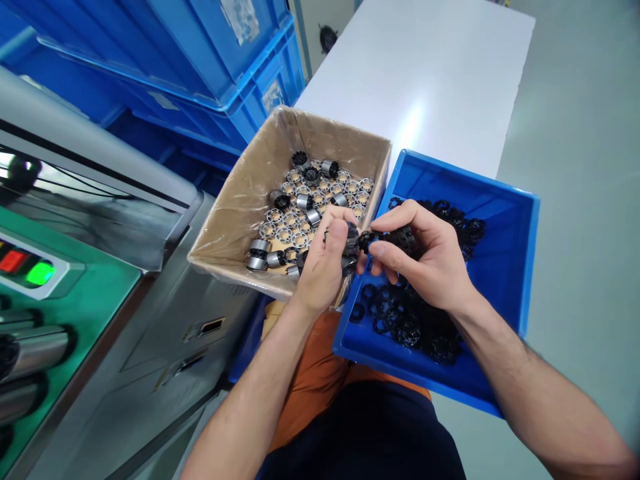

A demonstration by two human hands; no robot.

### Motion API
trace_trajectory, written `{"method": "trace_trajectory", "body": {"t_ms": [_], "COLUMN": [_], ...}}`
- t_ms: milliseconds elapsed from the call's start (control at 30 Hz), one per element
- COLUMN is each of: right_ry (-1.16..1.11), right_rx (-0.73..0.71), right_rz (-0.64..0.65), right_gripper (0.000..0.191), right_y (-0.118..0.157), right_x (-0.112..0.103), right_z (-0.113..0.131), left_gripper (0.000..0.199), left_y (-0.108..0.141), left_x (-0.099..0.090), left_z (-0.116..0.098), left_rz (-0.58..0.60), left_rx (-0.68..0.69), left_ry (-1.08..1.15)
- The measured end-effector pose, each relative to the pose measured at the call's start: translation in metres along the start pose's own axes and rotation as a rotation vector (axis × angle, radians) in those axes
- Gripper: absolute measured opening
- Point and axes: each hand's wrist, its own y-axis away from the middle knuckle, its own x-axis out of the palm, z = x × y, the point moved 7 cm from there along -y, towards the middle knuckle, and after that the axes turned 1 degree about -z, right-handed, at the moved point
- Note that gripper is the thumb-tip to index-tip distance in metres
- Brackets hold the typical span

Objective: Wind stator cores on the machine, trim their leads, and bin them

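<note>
My left hand is closed around a motor core with black plastic end pieces, above the right edge of a plastic-lined cardboard box. Close beside it, my right hand pinches a short stack of black plastic rings. One ring at the stack's end meets the core between my hands. Beneath my right hand is a blue tray with many loose black rings. Inside the box, bare silver ring-shaped cores stand in rows, with several black-capped cores lying on top.
A white table extends behind the box and tray. Stacked blue crates stand at the back left. To the left is a green machine panel with a lit green button and silver cylinders.
</note>
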Motion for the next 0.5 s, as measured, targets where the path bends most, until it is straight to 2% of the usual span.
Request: {"method": "trace_trajectory", "body": {"t_ms": [67,167,267,333,500], "right_ry": [-0.016,0.024,0.256,0.396,0.344], "right_rx": [0.016,0.030,-0.161,-0.279,-0.282], "right_rz": [0.014,0.028,-0.043,-0.108,-0.177], "right_gripper": [0.033,0.025,0.018,0.021,0.012], "right_y": [-0.001,-0.002,-0.002,0.001,0.002], "right_x": [0.001,0.000,-0.004,-0.005,-0.006], "right_z": [-0.004,-0.011,-0.001,0.006,0.004], "left_gripper": [0.066,0.061,0.055,0.054,0.053], "left_y": [0.002,0.005,0.007,0.007,0.008], "left_x": [0.002,0.007,0.011,0.011,0.011], "left_z": [0.000,0.003,0.003,0.002,0.001], "left_rz": [-0.009,0.048,0.117,0.124,0.090], "left_rx": [-0.012,-0.070,-0.063,-0.043,-0.052], "left_ry": [0.033,0.073,0.069,0.065,0.076]}}
